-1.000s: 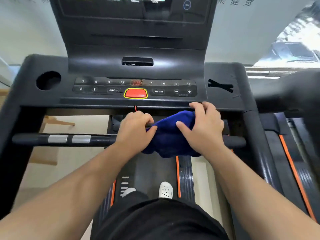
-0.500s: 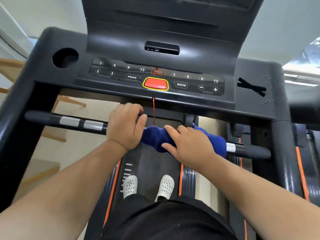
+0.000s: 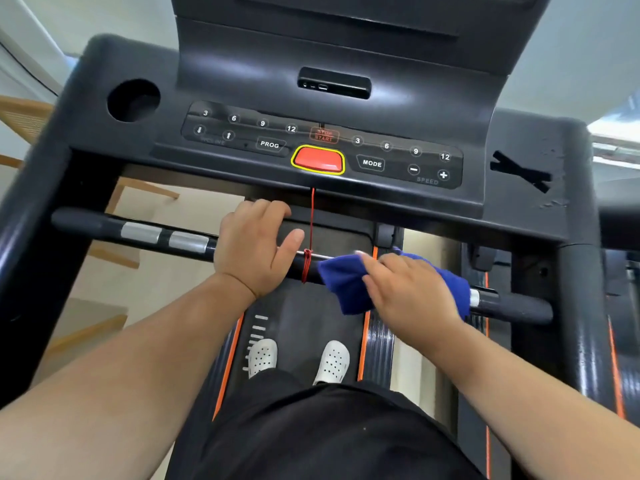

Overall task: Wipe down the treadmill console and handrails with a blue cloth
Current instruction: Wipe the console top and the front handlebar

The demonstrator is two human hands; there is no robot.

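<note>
We stand facing the treadmill console (image 3: 332, 57), a broad black panel that fills the view above both hands. Below it the crossbar handrail (image 3: 86, 223) runs from beyond our left hand across to the far side of our right. Under the hands lies the running belt (image 3: 304, 317), edged with orange stripes.

Our left hand (image 3: 252, 251) grips the crossbar handrail, fingers curled over its far side and the thumb stretched toward the right hand. Our right hand (image 3: 408, 292) lies flat with its fingers fairly straight, pressing the blue cloth (image 3: 343, 282) onto the rail. The cloth is draped over the bar under that hand, and a corner hangs down on the side nearer the left hand.

Our white perforated shoes (image 3: 263, 356) rest on the belt below the hands. A round cup holder (image 3: 133, 100) sits in the console up and left of the left hand. The red stop button (image 3: 318, 160) is straight above the gap between the hands. Two metal grip plates (image 3: 142, 233) sit on the rail just left of the left hand. A thin red cord (image 3: 312, 216) drops from the console and is wound round the rail between the hands.
</note>
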